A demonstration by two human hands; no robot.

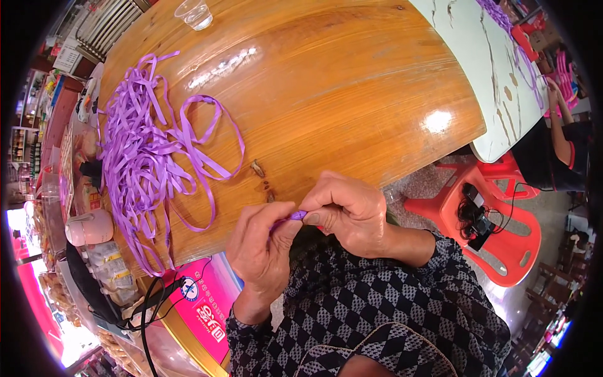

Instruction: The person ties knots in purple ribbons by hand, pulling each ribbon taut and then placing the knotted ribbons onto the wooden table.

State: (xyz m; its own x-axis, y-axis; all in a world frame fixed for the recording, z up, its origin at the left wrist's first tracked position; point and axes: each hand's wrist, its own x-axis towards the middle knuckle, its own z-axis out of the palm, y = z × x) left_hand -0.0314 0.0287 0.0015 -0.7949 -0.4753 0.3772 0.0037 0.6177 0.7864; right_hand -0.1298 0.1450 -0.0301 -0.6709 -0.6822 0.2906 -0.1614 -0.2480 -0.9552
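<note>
A short bit of purple ribbon (298, 215) shows between my two hands, just off the near edge of the wooden table. My left hand (262, 242) pinches one side of it, with thumb and forefinger pressed together. From the right, my right hand (352, 213) grips the other side between thumb and bent forefinger. Most of the held piece is hidden by my fingers. To the left lies a large tangled heap of purple ribbon (141, 157), with loose loops reaching toward the table's middle and ends hanging over the near edge.
A clear plastic cup (196, 16) stands at the far left of the wooden table (326, 81). A pale pink kettle-like container (90, 227) is by the left edge. At right are a marbled white table (487, 81), a red stool (458, 207) bearing cables, and another person's arm (561, 125).
</note>
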